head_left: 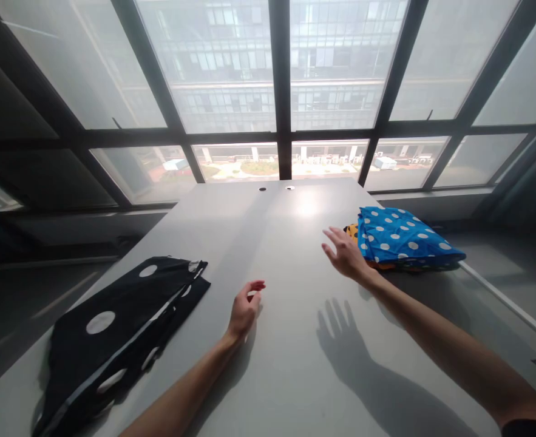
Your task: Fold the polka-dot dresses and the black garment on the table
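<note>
My left hand (244, 309) is low over the white table, fingers loosely curled, a small gap by the thumb and nothing in it. My right hand (344, 252) is raised above the table, its fingers spread and holding nothing; its shadow falls on the tabletop. Just right of that hand lies a folded blue cloth with white dots (397, 233). Beneath it peeks a yellow-orange cloth with dark dots (352, 231), partly hidden. Left of my left hand, apart from it, a folded black cloth with large white dots (126, 325) lies at an angle.
The white table (277, 243) runs away toward a dark-framed window (283, 79). Two round holes, one a dark cable hole (262, 189), are set near its far edge. The blue cloth reaches the table's right edge, the black cloth its left side. A curtain (527, 176) hangs at right.
</note>
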The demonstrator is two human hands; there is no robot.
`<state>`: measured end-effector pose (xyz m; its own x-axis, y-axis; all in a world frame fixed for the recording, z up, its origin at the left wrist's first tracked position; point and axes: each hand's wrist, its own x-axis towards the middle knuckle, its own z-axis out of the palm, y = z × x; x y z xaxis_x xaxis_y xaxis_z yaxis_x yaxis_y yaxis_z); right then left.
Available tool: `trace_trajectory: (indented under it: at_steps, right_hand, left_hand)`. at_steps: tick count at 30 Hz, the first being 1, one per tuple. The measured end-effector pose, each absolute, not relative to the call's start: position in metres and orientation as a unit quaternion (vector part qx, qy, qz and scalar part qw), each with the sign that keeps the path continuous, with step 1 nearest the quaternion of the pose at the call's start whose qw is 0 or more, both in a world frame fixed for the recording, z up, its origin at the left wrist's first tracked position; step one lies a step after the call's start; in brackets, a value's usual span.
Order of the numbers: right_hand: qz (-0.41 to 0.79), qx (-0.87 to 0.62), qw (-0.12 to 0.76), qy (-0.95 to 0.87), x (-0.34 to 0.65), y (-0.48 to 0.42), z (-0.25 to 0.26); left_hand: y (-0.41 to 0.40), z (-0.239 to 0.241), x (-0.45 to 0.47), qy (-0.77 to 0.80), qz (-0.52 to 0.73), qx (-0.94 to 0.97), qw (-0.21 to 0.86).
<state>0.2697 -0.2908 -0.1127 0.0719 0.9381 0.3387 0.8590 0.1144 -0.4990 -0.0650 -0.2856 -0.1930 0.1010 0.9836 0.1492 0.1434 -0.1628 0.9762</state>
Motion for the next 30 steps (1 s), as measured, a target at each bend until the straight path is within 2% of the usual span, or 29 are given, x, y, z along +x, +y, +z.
trace_trajectory:
  at_steps: [4,8,16,20,22,25,28,30]
  right_hand:
    - [0.147,-0.604,0.228,-0.749,0.174,-0.302,-0.167]
    - [0.124,-0.592,0.167,-0.779,0.122,-0.310,-0.202]
    - [0.065,-0.594,0.171,-0.783,0.116,-0.310,-0.221]
    - [0.049,-0.595,0.170,-0.784,0.117,-0.311,-0.221]
    - [0.046,-0.593,0.165,-0.787,0.117,-0.312,-0.220]
    - [0.042,-0.589,0.157,-0.792,0.118,-0.312,-0.221]
    - [0.029,-0.586,0.159,-0.794,0.120,-0.311,-0.227]
    - [0.020,-0.586,0.165,-0.793,0.122,-0.309,-0.233]
  left_hand:
    - [-0.296,-0.194,-0.060,0.431,0.404,0.734,0.334]
    - [-0.300,-0.195,-0.058,0.400,0.334,0.814,0.256]
    - [-0.299,-0.203,-0.057,0.405,0.318,0.815,0.266]
    - [-0.278,-0.188,-0.075,0.415,0.339,0.791,0.295]
    - [-0.260,-0.170,-0.102,0.454,0.340,0.783,0.253]
    - [-0.235,-0.142,-0.163,0.561,0.327,0.749,0.132]
    - [-0.232,-0.126,-0.233,0.674,0.267,0.688,0.022]
    - [-0.242,-0.127,-0.273,0.736,0.213,0.642,-0.012]
